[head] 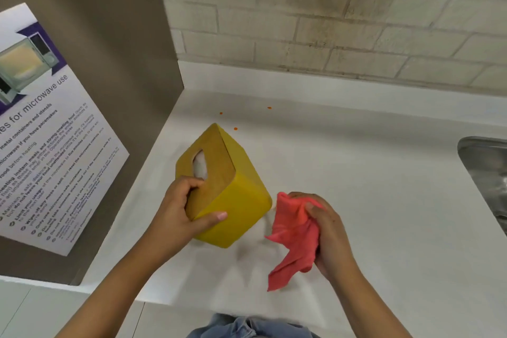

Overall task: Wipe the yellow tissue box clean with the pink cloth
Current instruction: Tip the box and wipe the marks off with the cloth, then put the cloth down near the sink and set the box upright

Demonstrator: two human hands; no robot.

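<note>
Left hand (181,208) tilts tissue box (233,200); right hand (327,225) bunches cloth (293,233).

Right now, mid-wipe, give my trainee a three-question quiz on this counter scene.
1. True or false: the cloth is pressed flat on the tissue box.
2. Which hand grips the box? A left B right
3. Fill in: small orange spots lie on the ____ behind the box.

Key: 1 false, it hangs beside the box in the right hand; 2 A; 3 counter.
</note>
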